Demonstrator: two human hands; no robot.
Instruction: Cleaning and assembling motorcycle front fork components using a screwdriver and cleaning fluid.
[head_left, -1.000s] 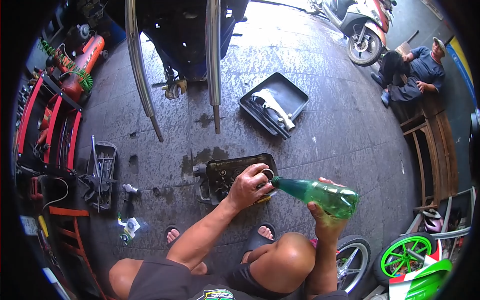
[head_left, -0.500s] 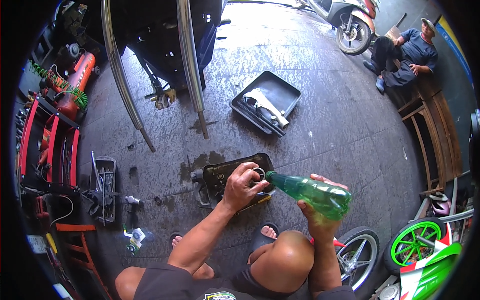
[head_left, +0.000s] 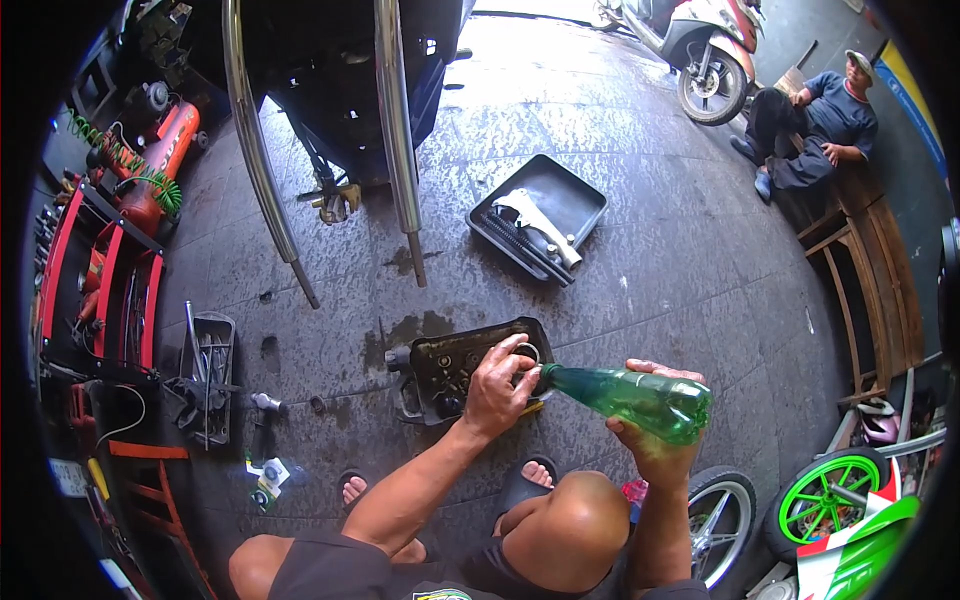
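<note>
- Curled around the bottle [head_left: 625, 396], the right hand [head_left: 660, 452] points its neck left.
- Left hand [head_left: 497, 390] pinches a ring [head_left: 537, 351] beside the neck, above the tray [head_left: 465, 333].

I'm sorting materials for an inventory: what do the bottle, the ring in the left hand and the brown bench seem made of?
Bottle: probably glossy plastic, see-through green with bright highlights, though glass isn't ruled out.
Ring in the left hand: perhaps smooth metal, pale and shiny, but too small to be sure.
Bench: likely wood, dull, showing brown planks.
</note>
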